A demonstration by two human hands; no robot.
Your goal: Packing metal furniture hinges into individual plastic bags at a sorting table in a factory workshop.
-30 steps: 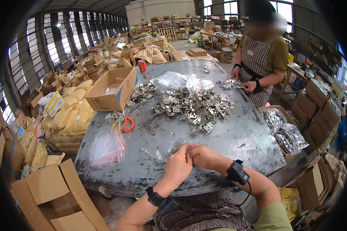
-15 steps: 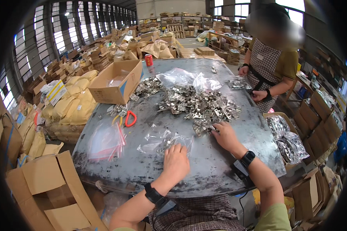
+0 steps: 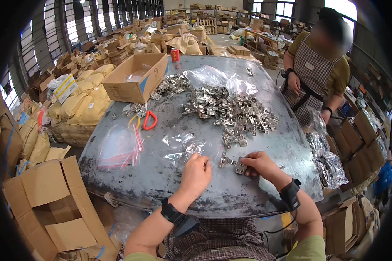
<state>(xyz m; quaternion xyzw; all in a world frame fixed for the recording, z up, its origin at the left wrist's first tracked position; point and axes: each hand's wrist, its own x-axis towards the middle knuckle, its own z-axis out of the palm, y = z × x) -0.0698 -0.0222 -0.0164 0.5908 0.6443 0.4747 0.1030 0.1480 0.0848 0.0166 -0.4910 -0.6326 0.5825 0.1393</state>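
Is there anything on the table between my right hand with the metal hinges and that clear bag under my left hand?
Nothing visible does. The right hand holds metal hinges beside the left hand, which rests on the clear bag; only bare table lies between them.

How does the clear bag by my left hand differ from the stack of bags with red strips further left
The clear bag lies alone, crumpled and puffed up, with metal hinges inside; the stack of bags lies flat and looks empty. The clear bag sits at the left hand; the stack of bags sits apart, near the table edge. Both are transparent plastic.
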